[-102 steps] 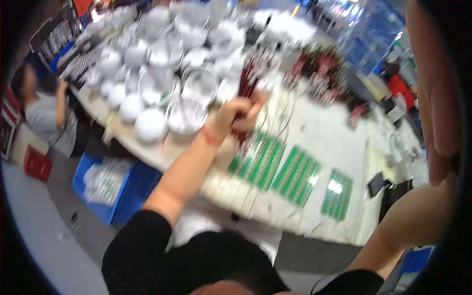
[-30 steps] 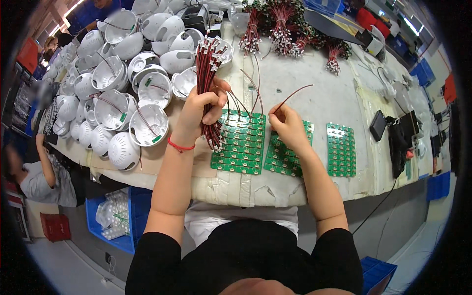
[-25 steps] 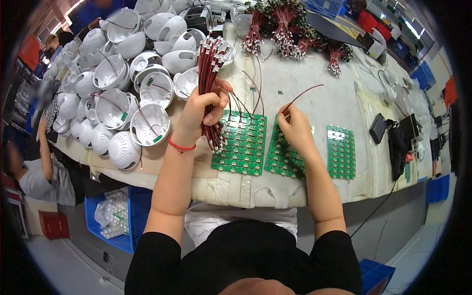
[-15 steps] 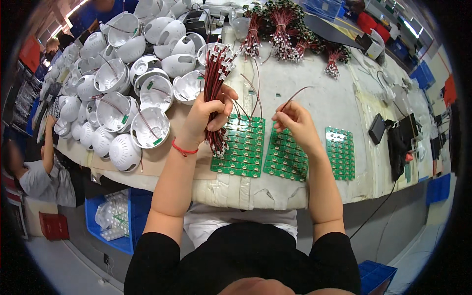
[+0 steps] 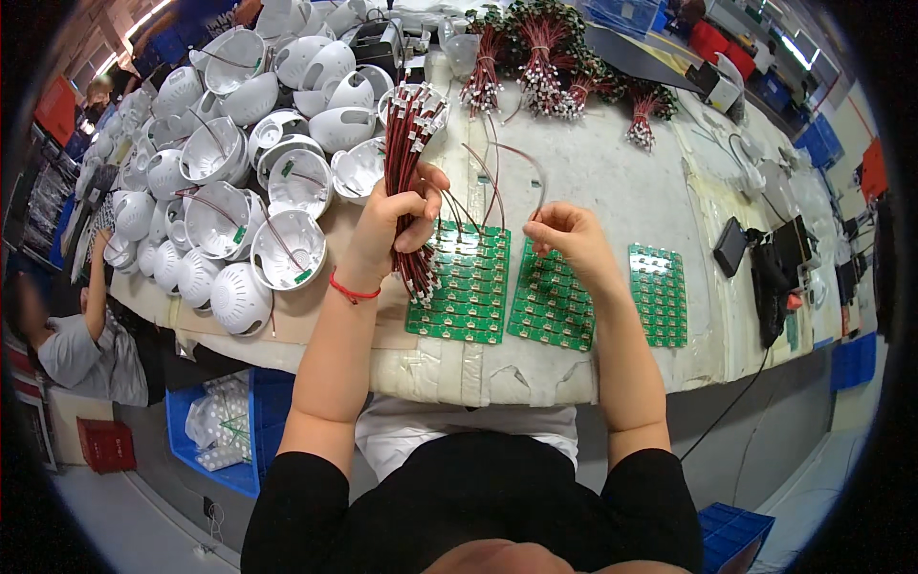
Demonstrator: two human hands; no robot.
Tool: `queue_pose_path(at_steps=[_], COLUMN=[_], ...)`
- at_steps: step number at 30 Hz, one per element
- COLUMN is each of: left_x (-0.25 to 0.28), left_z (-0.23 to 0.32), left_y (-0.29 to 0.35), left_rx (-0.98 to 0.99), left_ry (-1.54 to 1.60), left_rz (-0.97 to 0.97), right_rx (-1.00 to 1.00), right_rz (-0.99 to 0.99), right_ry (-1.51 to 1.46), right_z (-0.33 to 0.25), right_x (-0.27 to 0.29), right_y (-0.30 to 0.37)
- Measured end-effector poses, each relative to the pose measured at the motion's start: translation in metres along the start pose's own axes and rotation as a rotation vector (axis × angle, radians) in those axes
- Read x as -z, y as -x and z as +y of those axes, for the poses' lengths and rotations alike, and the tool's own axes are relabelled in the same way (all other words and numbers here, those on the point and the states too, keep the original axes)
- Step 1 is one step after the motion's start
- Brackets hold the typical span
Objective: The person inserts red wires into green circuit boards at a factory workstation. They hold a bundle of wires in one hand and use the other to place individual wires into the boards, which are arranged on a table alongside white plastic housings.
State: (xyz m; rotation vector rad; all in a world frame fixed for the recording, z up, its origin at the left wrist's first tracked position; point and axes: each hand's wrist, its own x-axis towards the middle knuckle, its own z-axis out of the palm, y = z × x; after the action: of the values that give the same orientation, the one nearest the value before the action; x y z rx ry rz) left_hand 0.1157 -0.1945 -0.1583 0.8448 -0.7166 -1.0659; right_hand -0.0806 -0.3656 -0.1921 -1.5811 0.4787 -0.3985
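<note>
My left hand [image 5: 397, 220] is closed round a thick bundle of dark red and black cables [image 5: 406, 143] with small white connectors at their ends. The bundle stands nearly upright over the left edge of a green circuit board panel [image 5: 459, 297]. A few thin cables run to that panel's far edge. Between thumb and fingers, my right hand [image 5: 571, 239] pinches a single thin cable [image 5: 540, 177], which arcs up and leftward. It hovers over the far part of a middle circuit board panel [image 5: 555, 311], partly covering it. A third panel [image 5: 658, 297] lies right of my right forearm.
White dome-shaped housings [image 5: 215, 230] are heaped at the left, some with cables inside. Tied cable bundles [image 5: 540, 67] lie at the table's far side. A black device [image 5: 732, 247] rests at the right. A blue crate [image 5: 215, 426] stands below the table. Another person [image 5: 91, 335] is at far left.
The cable in my right hand has swung from pointing up and right to arching up and left. My right hand has dipped slightly. My left hand still grips the bundle.
</note>
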Motion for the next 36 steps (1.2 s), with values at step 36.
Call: queue_pose_path(at_steps=[36], left_x=[0.0], left_z=[0.003], left_y=[0.003], left_rx=[-0.01], left_ry=[0.038], left_rz=[-0.005], right_rx=[0.493], right_rz=[0.011], right_ry=[0.677], right_z=[0.025], right_x=[-0.029], right_y=[-0.01])
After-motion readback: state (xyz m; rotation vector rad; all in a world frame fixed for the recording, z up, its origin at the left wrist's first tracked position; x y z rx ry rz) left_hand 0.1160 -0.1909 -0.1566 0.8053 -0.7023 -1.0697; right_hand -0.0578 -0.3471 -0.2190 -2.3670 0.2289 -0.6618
